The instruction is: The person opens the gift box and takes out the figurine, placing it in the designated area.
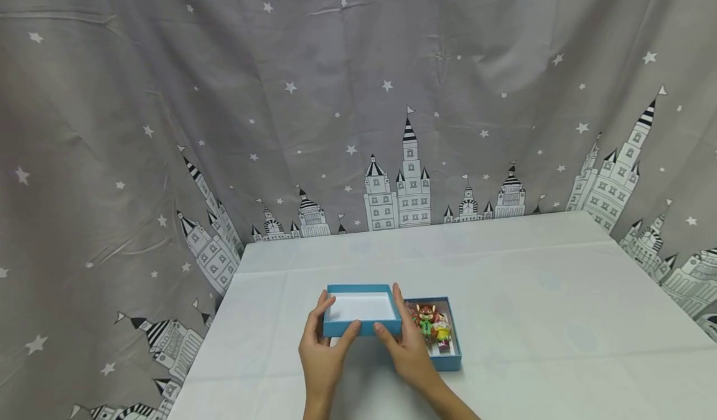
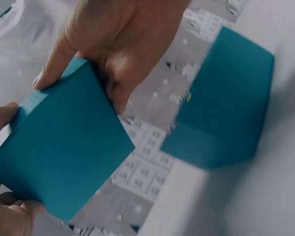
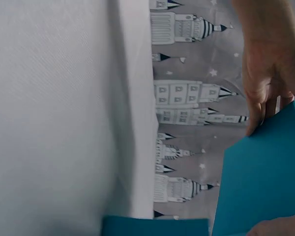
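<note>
A shallow blue box lid (image 1: 361, 307), white inside, is held with its hollow side facing up and toward the head camera. My left hand (image 1: 323, 359) grips its left side, thumb on the near wall. The right hand (image 1: 411, 353) holds the opposite side the same way, thumb also at the near wall. Just right of the lid, a blue box (image 1: 446, 363) sits on the table, partly covered by the right hand. Inside it are small toy figures, among them a fox figure (image 1: 426, 319) and a yellow-clad figure (image 1: 442, 331). In the left wrist view the lid's plain teal underside (image 2: 64, 147) shows.
A white cloth covers the table (image 1: 538, 295), which runs back to a grey curtain (image 1: 313, 53) printed with castles and stars. The left wrist view also shows the box (image 2: 221, 103) standing on the table beside the raised lid.
</note>
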`<state>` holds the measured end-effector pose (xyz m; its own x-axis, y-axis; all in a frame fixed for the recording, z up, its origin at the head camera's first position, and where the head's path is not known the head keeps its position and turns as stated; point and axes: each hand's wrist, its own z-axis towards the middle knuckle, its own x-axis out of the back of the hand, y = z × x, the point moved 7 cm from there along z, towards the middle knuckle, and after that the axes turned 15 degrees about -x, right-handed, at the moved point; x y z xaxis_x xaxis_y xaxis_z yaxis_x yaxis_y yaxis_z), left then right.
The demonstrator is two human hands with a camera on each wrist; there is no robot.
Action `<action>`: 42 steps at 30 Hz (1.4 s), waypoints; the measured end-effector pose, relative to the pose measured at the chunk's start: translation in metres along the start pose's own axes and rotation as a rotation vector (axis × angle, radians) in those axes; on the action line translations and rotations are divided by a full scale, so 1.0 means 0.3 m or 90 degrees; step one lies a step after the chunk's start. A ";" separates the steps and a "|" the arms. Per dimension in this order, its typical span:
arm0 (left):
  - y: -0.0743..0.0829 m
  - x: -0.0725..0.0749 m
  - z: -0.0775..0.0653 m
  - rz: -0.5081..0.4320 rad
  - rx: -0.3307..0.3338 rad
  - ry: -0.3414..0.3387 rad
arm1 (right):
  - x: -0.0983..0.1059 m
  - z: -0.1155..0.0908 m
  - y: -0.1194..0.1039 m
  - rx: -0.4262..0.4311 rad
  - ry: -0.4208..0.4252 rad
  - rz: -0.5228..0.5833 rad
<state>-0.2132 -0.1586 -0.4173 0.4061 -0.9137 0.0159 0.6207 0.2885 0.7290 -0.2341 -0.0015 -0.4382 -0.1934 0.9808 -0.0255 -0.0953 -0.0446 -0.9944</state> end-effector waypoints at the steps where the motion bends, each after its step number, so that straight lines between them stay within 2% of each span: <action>1: -0.010 0.010 -0.003 0.008 0.000 -0.003 | -0.008 0.001 0.013 -0.019 -0.004 -0.016; 4: -0.039 0.040 -0.014 0.022 0.008 -0.013 | -0.033 0.001 0.046 -0.064 -0.013 -0.058; 7: -0.068 0.071 -0.019 0.026 0.015 -0.027 | -0.062 0.002 0.067 -0.085 -0.022 -0.087; 16: -0.199 0.181 -0.042 0.036 0.042 -0.066 | -0.168 0.013 0.150 -0.098 -0.025 -0.170; 23: -0.293 0.213 -0.083 0.055 0.102 -0.120 | -0.202 0.025 0.211 -0.083 -0.009 -0.155; 28: -0.312 0.224 -0.092 0.094 0.112 -0.161 | -0.210 0.023 0.237 -0.087 0.004 -0.161; 36: -0.340 0.226 -0.099 0.120 0.130 -0.212 | -0.211 0.012 0.256 -0.096 0.010 -0.167; 42: -0.347 0.227 -0.106 0.160 0.151 -0.249 | -0.211 0.004 0.291 -0.127 0.008 -0.181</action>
<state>-0.2288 -0.2419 -0.5138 0.2138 -0.8765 0.4313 0.3493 0.4809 0.8042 -0.2314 -0.0677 -0.5231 -0.1751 0.9508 0.2557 0.0495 0.2679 -0.9622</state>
